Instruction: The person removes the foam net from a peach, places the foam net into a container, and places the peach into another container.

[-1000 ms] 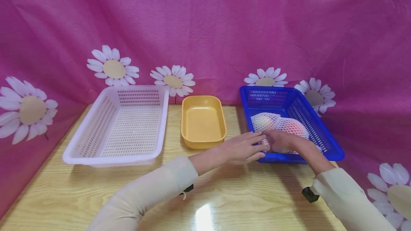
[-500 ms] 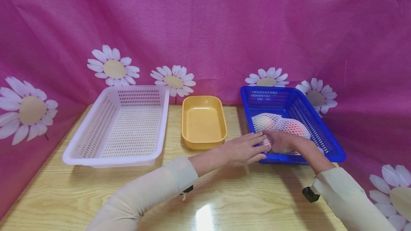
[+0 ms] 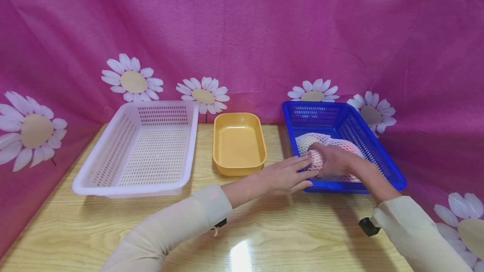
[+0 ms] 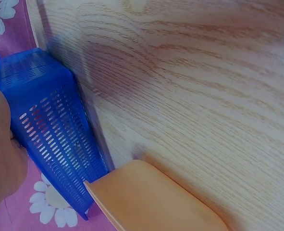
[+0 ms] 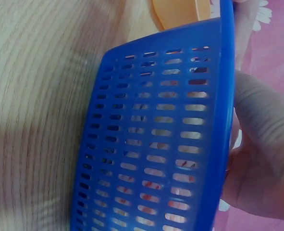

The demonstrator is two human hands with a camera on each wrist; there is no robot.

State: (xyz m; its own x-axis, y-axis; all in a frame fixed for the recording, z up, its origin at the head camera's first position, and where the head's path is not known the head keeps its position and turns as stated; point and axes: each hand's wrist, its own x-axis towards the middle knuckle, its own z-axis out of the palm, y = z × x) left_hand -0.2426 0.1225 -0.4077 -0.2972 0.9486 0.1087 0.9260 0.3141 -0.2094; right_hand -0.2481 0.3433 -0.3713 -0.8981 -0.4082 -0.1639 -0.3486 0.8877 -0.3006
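My right hand point(image 3: 335, 160) reaches into the blue basket point(image 3: 382, 154) and grips a pinkish, round, fruit-like thing in a white net sleeve point(image 3: 316, 160). Its exact kind is hidden by the net and my fingers. Beside it, my left hand point(image 3: 282, 175) lies over the basket's near left corner, fingers extended, with fingertips close to the held piece. Behind my right hand lie a pale netted piece point(image 3: 307, 141) and a redder netted piece point(image 3: 353, 147). In the right wrist view, the perforated basket wall point(image 5: 151, 130) hides most of the contents.
A yellow tray point(image 3: 239, 166) stands left of the blue basket on the wooden table point(image 3: 264, 230). Farther left is a white perforated basket point(image 3: 132, 189). A pink cloth point(image 3: 245, 41) with daisies hangs behind and at the sides.
My right hand has risen slightly with the netted pinkish piece, which now shows more between the hands. My left hand has hardly moved.
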